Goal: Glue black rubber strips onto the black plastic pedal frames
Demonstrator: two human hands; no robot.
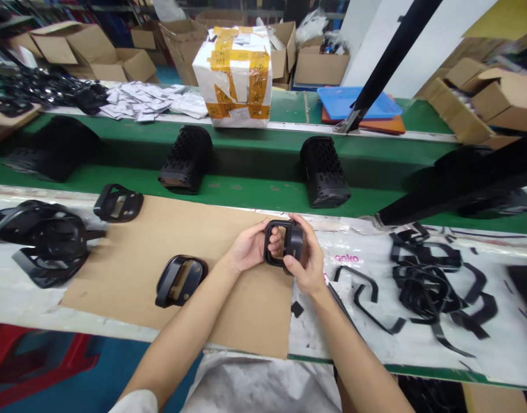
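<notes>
A black plastic frame with a raised handle bar (292,244) is held between both hands above the cardboard sheet (254,310). My left hand (250,246) grips its left side, some fingers curling through the opening. On its right side my right hand (307,261) is closed, with the thumb at the lower edge. A similar black handled frame (180,281) rests on the cardboard left of my forearm. Another such frame (118,203) lies at the sheet's upper left corner. Several more are heaped in a pile (52,238) farther left.
Black curved strips (435,287) lie heaped on the right of the bench. Beyond, black perforated housings (188,158) stand on the green conveyor (254,198). A slanted black post (387,57) rises at the right. A white taped box (235,80) and a blue tray (358,102) stand behind.
</notes>
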